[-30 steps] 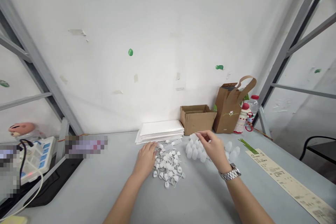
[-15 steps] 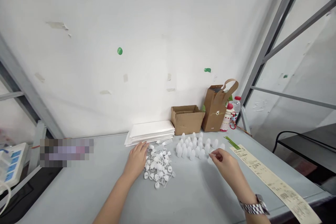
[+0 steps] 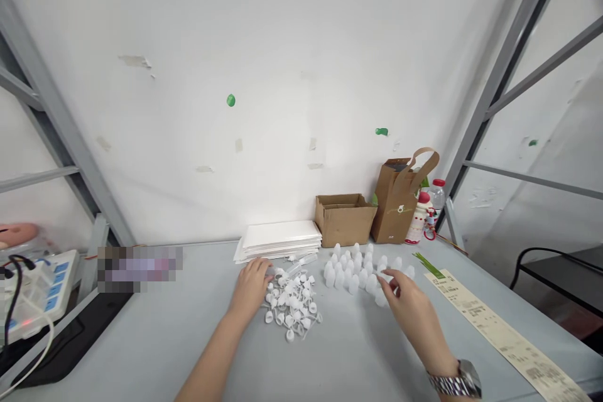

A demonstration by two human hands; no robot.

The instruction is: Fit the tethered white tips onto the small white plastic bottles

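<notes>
Sorting looks to be the step I'm on: my left hand point(image 3: 252, 286) rests loosely open on the heap of small white plastic caps point(image 3: 291, 304) on the grey worktop point(image 3: 141, 352), my right hand point(image 3: 407, 304) pinching at the upright translucent white dropper bottles point(image 3: 358, 267).

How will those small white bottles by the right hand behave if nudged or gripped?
The small white bottles look like thin translucent plastic, so probably very light. They stand upright, narrow and packed together, so a nudge from the right hand could topple several. Their rounded bodies would likely roll once down, and may squash a little when pinched.
</notes>
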